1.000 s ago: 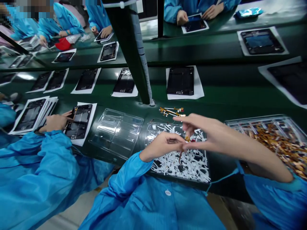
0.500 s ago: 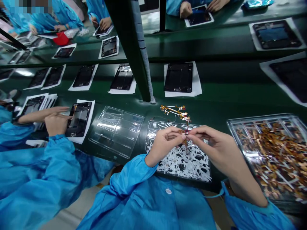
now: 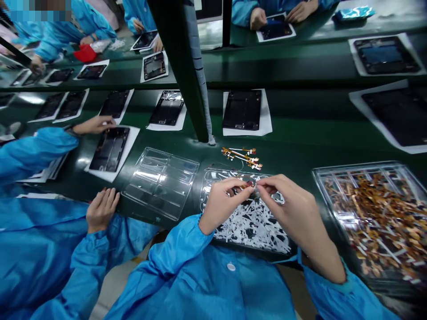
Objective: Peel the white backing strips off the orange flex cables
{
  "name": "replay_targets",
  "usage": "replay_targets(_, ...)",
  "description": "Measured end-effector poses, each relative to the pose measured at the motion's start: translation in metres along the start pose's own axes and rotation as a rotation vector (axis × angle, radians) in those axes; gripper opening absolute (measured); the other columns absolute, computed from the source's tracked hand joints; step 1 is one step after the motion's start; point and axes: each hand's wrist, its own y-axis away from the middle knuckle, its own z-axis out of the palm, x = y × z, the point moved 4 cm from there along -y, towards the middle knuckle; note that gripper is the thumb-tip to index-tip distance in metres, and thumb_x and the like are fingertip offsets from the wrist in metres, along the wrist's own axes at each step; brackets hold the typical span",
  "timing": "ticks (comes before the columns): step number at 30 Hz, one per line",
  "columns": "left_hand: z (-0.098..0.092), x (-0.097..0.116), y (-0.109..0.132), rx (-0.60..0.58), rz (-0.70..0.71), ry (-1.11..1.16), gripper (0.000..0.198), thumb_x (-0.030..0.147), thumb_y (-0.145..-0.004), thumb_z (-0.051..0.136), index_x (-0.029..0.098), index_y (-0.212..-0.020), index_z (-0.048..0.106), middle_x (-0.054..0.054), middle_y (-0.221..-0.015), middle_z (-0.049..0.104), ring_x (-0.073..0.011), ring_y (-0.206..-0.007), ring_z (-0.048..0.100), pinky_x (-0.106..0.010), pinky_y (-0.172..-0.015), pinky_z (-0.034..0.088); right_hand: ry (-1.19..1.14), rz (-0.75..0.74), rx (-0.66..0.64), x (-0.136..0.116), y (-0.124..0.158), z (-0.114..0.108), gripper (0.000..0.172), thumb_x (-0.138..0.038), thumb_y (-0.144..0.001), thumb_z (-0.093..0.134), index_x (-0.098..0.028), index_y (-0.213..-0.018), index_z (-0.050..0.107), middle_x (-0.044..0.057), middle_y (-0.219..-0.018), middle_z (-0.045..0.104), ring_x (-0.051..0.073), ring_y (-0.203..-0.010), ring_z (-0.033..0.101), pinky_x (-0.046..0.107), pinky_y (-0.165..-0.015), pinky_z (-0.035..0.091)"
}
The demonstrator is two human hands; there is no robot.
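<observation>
My left hand pinches a small orange-brown flex cable with a dark reddish end between thumb and fingers. Close beside it, my right hand has thumb and forefinger pressed together at the cable's end; what they grip is too small to make out. Both hands are above a tray of loose white strips. Just beyond the tray, several orange and white flex cables lie on the green bench.
At right stands a transparent tray heaped with flex cables. Another transparent tray lies left. A dark green post rises ahead. Tablet housings rest on white sheets along the line. A co-worker's hand touches a housing at left.
My hands have shifted slightly, and less of the flex cable shows between them. The co-worker's one hand moved forward with the housing, the other drew back to the bench edge.
</observation>
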Motion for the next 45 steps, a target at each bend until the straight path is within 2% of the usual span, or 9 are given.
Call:
replay_targets(7,0.004,-0.003,0.002,0.008,0.045,-0.026,0.011,0.029,-0.088,0.078,0.018,-0.087,0.079,-0.004,-0.083,0.076,-0.0138,-0.073,0.067,-0.025,-0.06,0.051,0.118,-0.031,0.016,-0.001,0.002,0.01,0.008,-0.023,-0.101,0.052,-0.023,-0.094,0.056,0.004,-0.086,0.066,0.018,-0.075,0.069,0.032,-0.066,0.051)
replay_targets(13,0.002,-0.004,0.004,0.029,0.106,-0.066,0.011,0.028,-0.09,0.076,0.017,-0.092,0.078,-0.005,-0.088,0.076,-0.0128,-0.072,0.067,-0.024,-0.058,0.05,0.094,0.002,0.03,-0.001,0.004,0.009,0.006,-0.025,-0.102,0.055,-0.02,-0.106,0.057,0.005,-0.096,0.066,0.015,-0.074,0.067,0.03,-0.063,0.049)
replay_targets(18,0.001,-0.002,0.007,0.027,0.145,-0.096,0.01,0.027,-0.091,0.074,0.017,-0.093,0.078,-0.005,-0.091,0.076,-0.013,-0.074,0.066,-0.024,-0.06,0.05,0.183,-0.075,0.019,-0.002,0.001,0.01,0.007,-0.021,-0.101,0.053,-0.021,-0.095,0.055,0.002,-0.087,0.064,0.014,-0.071,0.066,0.027,-0.061,0.048)
replay_targets(22,0.003,-0.007,0.004,0.015,0.027,-0.018,0.014,0.03,-0.089,0.076,0.017,-0.088,0.077,-0.004,-0.086,0.075,-0.0133,-0.073,0.065,-0.024,-0.063,0.051,0.385,-0.18,0.139,0.0,0.001,0.018,0.012,-0.02,-0.101,0.05,-0.02,-0.09,0.054,0.001,-0.08,0.062,0.014,-0.065,0.063,0.027,-0.056,0.042)
replay_targets(27,0.006,-0.021,-0.001,0.015,-0.141,0.181,0.019,0.033,-0.087,0.077,0.015,-0.084,0.073,-0.001,-0.077,0.07,-0.0112,-0.066,0.061,-0.023,-0.061,0.049,0.462,-0.188,0.195,-0.001,0.004,0.03,0.017,-0.015,-0.099,0.05,-0.02,-0.083,0.054,0.002,-0.075,0.06,0.014,-0.056,0.053,0.031,-0.053,0.034)
replay_targets(35,0.002,-0.013,0.001,0.056,0.069,-0.042,0.009,0.025,-0.089,0.074,0.016,-0.091,0.076,-0.003,-0.087,0.073,-0.0108,-0.067,0.06,-0.023,-0.06,0.048,0.372,-0.161,0.185,-0.001,0.001,0.025,0.006,-0.023,-0.101,0.054,-0.018,-0.099,0.057,0.003,-0.088,0.066,0.013,-0.064,0.063,0.027,-0.054,0.041)
replay_targets(39,0.002,-0.011,0.002,0.052,0.096,-0.074,0.01,0.026,-0.09,0.073,0.016,-0.09,0.076,-0.004,-0.086,0.073,-0.0114,-0.067,0.06,-0.024,-0.06,0.048,0.381,-0.187,0.156,0.002,-0.001,0.024,0.01,-0.019,-0.102,0.053,-0.02,-0.093,0.057,0.001,-0.082,0.064,0.013,-0.064,0.062,0.028,-0.058,0.042)
replay_targets(42,0.002,-0.015,-0.001,0.026,0.034,-0.032,0.01,0.027,-0.089,0.075,0.016,-0.089,0.076,-0.004,-0.086,0.073,-0.0114,-0.068,0.061,-0.025,-0.062,0.049,0.436,-0.196,0.177,0.003,0.0,0.026,0.013,-0.018,-0.1,0.053,-0.019,-0.089,0.057,0.003,-0.08,0.065,0.015,-0.062,0.058,0.031,-0.058,0.038)
replay_targets(45,0.006,-0.026,-0.005,-0.037,-0.13,0.171,0.017,0.031,-0.085,0.077,0.015,-0.084,0.072,-0.001,-0.075,0.069,-0.0112,-0.065,0.06,-0.024,-0.062,0.048,0.463,-0.186,0.183,0.002,0.002,0.032,0.016,-0.017,-0.099,0.053,-0.019,-0.084,0.058,0.004,-0.078,0.064,0.016,-0.06,0.054,0.033,-0.059,0.036)
